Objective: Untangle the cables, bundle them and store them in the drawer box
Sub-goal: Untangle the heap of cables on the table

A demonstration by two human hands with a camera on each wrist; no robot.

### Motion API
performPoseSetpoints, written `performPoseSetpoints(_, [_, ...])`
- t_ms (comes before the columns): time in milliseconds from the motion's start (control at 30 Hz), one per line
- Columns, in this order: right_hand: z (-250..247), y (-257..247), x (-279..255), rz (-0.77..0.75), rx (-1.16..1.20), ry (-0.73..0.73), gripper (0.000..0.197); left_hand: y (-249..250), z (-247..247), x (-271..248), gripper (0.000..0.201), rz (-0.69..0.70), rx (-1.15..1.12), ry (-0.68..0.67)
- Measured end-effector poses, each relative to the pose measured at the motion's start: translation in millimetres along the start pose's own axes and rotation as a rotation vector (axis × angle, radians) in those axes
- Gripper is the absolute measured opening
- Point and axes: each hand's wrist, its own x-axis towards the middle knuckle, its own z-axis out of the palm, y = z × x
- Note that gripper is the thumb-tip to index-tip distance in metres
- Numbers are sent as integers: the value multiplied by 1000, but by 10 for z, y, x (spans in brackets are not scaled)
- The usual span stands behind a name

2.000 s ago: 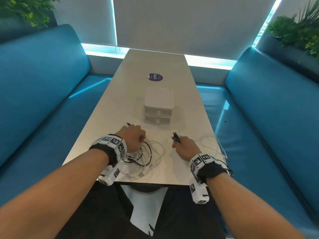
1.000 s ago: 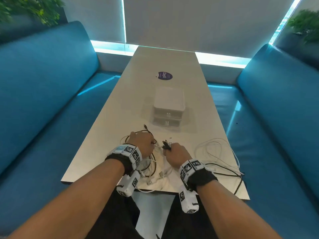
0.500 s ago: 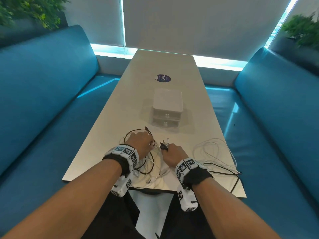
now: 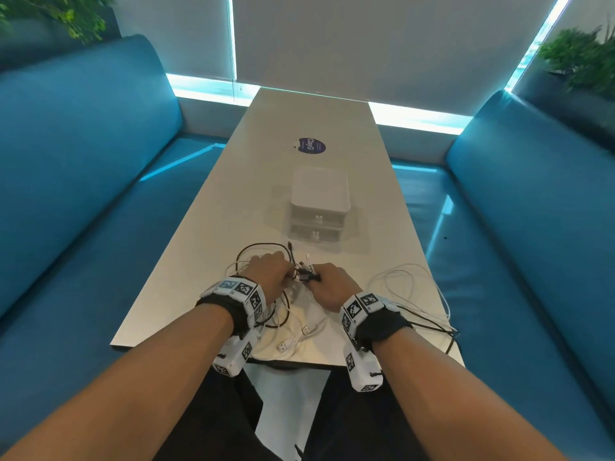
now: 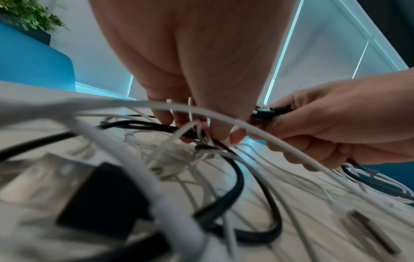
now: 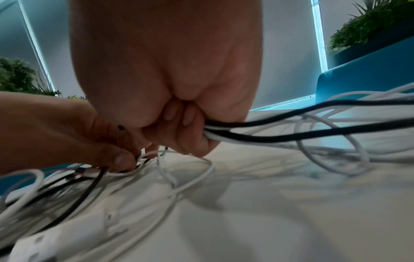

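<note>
A tangle of black and white cables [image 4: 283,314] lies on the near end of the table [image 4: 213,234]. My left hand [image 4: 269,274] pinches a knot of white and black strands [image 5: 199,140] just above the tabletop. Close beside it, my right hand [image 4: 329,284] grips several cables in its curled fingers [image 6: 195,127], with black plugs [image 4: 307,277] sticking out toward the left hand. Loops of white cable [image 4: 412,287] and black cable [image 4: 432,324] trail to the right. The white two-drawer box [image 4: 319,204] stands farther along the table, both drawers closed.
A round dark sticker [image 4: 311,146] lies beyond the box. Blue benches [image 4: 83,194] flank the table on both sides. Loose USB plugs [image 4: 289,344] lie near the table's front edge. Plants [image 4: 579,61] stand behind the benches.
My right hand has moved left with its cable ends until it nearly meets my left hand. The black cable loop by the left hand has spread out farther on the table.
</note>
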Motion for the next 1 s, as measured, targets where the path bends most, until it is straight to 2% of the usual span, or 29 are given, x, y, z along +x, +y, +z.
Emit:
performPoseSetpoints(67, [29,7,15,10,-40,-14,21,-45,7,32,17,22,-31,7])
performPoseSetpoints(233, [17,21,107,114,-63,64,30,-210,-130,27,25,67,-118,77])
performPoseSetpoints(467, [5,42,155,184,-36,76,30,-222,-417,-87,25,19,-205,101])
performPoseSetpoints(600, [-32,46,143,218,-28,74,31,-137,-504,-154,33,22,-352,202])
performPoseSetpoints(733, [-94,44,127,244,14,101,32,-88,-542,-174,26,28,-449,275])
performPoseSetpoints(867, [-227,67,114,250,51,246,34,-7,-462,-162,19,85,-376,189])
performPoseSetpoints(1000, [-354,139,81,278,197,285,40,129,-328,-151,18,132,-277,97])
